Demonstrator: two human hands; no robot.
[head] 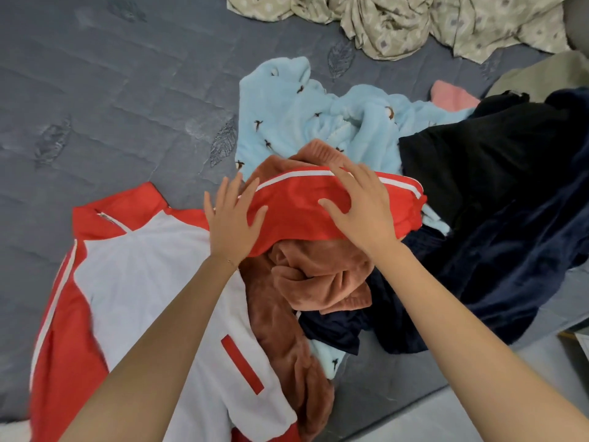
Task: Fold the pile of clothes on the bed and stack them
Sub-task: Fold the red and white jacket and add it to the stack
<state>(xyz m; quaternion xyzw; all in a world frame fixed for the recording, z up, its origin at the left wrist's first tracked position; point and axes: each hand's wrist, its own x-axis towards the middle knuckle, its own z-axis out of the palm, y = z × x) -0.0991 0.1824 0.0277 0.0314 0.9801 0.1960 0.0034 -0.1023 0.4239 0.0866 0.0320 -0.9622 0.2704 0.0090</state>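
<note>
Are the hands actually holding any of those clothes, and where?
Nothing is gripped: the left hand and right hand rest spread open on the red sleeve of the jacket.

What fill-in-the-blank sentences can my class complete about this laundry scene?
1. The left hand and right hand both rest on the ___ sleeve of the jacket.
2. The jacket's main body is ___.
3. The fleece garment beyond the sleeve is light ___.
4. The grey bedspread is stitched with ___ shapes.
Missing words: red; white; blue; leaf.
</note>
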